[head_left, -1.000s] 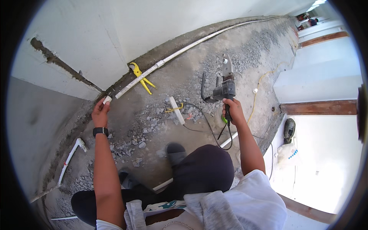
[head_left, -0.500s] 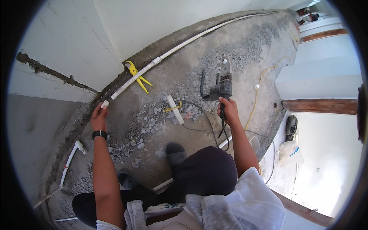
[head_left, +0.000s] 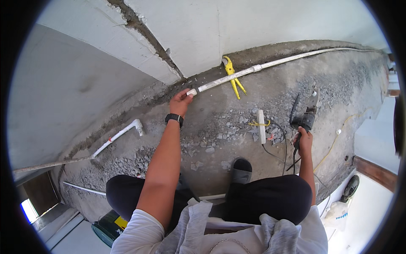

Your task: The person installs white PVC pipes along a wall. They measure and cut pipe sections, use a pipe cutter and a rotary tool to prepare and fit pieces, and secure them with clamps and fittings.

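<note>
the left hand point(head_left: 180, 103) pinched a white fitting point(head_left: 192, 92) just beside the end of the white pipe point(head_left: 279, 62). the right hand point(head_left: 305, 138) gripped the black tool point(head_left: 309, 118) behind its metal plate point(head_left: 313, 100) — likely to keep clear.

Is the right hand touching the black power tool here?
Touching: the head view shows the right hand wrapped around the handle of the black power tool.

Fitting point(head_left: 192, 92): small, white, upper centre-left, just beside the pipe's end. Pipe point(head_left: 279, 62): long, white, extending to upper right. Heating tool point(head_left: 309, 117): black, right of centre, flat metal plate pointing up.
</note>
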